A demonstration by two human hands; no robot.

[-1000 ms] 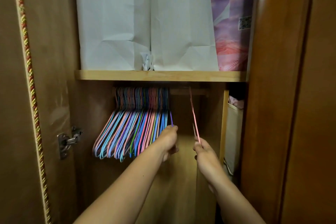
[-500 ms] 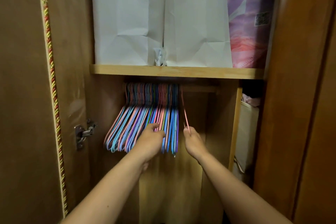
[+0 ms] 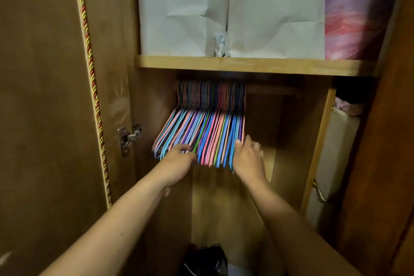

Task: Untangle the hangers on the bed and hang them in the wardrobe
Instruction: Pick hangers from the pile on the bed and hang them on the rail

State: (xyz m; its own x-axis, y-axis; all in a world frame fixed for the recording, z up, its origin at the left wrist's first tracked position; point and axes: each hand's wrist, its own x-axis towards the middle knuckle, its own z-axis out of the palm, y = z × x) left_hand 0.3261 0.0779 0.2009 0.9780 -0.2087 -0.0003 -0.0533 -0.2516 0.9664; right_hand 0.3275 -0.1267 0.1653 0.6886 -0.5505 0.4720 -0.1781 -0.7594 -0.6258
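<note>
A dense bunch of thin coloured hangers [image 3: 208,127], pink, blue, purple and green, hangs from the wardrobe rail [image 3: 271,91] under a wooden shelf [image 3: 246,66]. My left hand [image 3: 179,160] is at the lower left ends of the bunch, its fingers curled round a few hanger bars. On the bunch's right side, my right hand [image 3: 247,159] lies with straight fingers against the outermost hangers; it is motion-blurred. The last pink hanger hangs at the right end of the bunch.
White paper bags [image 3: 230,6] and a pink-purple package [image 3: 351,13] stand on the shelf. The open door with a twisted cord [image 3: 89,56] and a hinge [image 3: 130,136] is on the left. A beige fabric box [image 3: 336,154] is on the right, and dark items [image 3: 206,260] lie below.
The single pink hanger that my right hand held apart has slid left along the rail into the bunch. Both hands moved left and now close in on the bunch from either side.
</note>
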